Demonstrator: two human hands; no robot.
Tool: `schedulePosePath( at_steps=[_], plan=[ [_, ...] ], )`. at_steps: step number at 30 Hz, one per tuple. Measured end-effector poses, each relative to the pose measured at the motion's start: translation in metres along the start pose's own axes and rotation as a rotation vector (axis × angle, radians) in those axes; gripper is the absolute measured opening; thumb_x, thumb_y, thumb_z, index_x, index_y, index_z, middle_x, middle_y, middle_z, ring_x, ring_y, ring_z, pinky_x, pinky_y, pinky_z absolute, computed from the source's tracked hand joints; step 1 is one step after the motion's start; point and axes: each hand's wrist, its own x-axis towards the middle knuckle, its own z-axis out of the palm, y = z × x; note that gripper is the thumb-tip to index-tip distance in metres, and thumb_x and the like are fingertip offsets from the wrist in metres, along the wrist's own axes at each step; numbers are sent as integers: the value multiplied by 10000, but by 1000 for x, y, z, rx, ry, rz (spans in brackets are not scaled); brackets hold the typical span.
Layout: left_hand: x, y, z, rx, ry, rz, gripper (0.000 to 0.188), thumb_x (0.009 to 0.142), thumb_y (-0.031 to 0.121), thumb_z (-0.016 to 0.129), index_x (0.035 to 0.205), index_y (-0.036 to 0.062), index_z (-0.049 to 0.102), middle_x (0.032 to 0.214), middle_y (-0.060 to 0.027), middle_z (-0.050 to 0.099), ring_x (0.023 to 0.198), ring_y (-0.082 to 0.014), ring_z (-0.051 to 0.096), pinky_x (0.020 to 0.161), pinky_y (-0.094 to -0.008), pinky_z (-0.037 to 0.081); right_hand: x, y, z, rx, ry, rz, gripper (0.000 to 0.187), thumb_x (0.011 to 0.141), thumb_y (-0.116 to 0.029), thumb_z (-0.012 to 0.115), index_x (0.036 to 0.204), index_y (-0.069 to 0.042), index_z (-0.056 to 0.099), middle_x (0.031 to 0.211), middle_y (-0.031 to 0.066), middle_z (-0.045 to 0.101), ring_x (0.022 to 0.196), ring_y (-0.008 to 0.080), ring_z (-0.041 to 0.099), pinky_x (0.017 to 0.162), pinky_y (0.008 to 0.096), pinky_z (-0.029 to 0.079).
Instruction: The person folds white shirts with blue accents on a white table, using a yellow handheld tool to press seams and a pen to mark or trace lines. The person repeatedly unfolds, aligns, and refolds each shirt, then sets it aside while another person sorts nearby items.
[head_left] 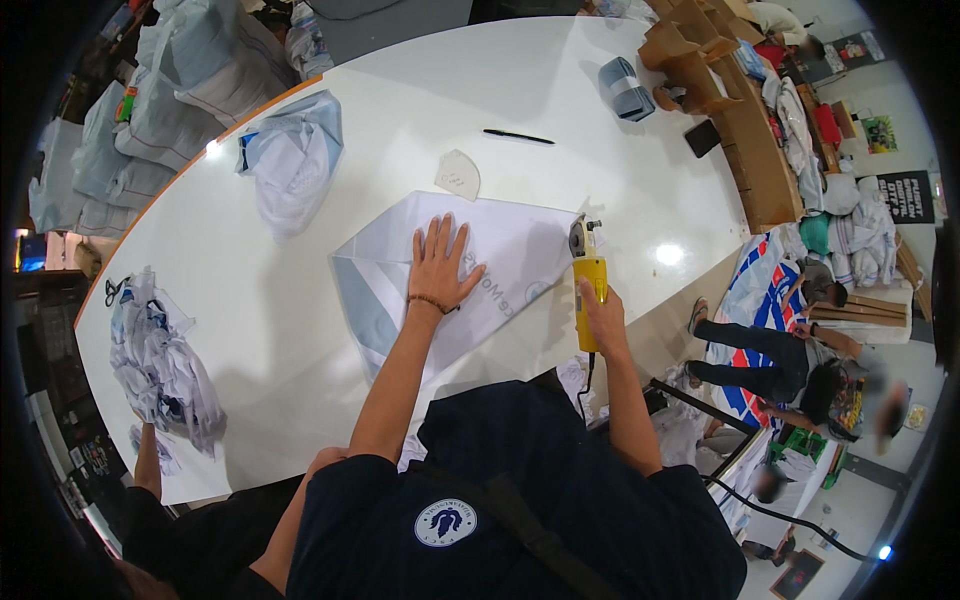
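Spread flat on the white table is a folded piece of white and pale blue-grey fabric (510,235) with faint print on it. My left hand (440,268) lies on it, fingers spread and palm down. In my right hand (602,312) is a yellow electric rotary fabric cutter (590,275), gripped around its body. The cutter's round blade head touches or sits just beside the fabric's right corner; I cannot tell which. Its black cord hangs down over the table's near edge. A small whitish paper template (458,174) lies against the fabric's far edge.
On the white table (400,100) lie a black pen (518,136), a blue-grey folded bundle (626,89), a dark phone (702,138), loose cloth (293,165) and a scrap heap (165,365). Another person's hand (147,410) reaches in at left. Cardboard boxes (735,130) stand far right.
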Motion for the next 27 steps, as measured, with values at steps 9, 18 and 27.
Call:
schedulePosePath(
  at_steps=[9, 18, 27],
  plan=[
    [0, -2, 0, -23, -50, -23, 776, 907, 573, 530, 1518, 125, 362, 1610, -169, 230, 1493, -355, 183, 1207, -544, 115, 4, -4, 23, 73, 71, 60, 474, 932, -466, 642, 953, 7, 611, 759, 83, 616, 582, 173, 618, 516, 333, 523],
    [1, -5, 0, -51, -45, -20, 773, 899, 554, 546, 1512, 120, 363, 1602, -176, 243, 1490, -355, 191, 1203, -552, 121, 7, -18, 40, 133, 120, 91, 446, 960, -446, 601, 972, -1, 611, 757, 81, 609, 591, 182, 616, 526, 344, 523],
    [-1, -9, 2, -101, 1, -7, 765, 882, 530, 576, 1491, 104, 392, 1590, -183, 263, 1483, -364, 205, 1192, -566, 138, 18, -23, 54, 244, 164, 124, 486, 968, -463, 589, 1017, 21, 600, 776, 93, 606, 608, 200, 617, 529, 354, 520]
  ],
)
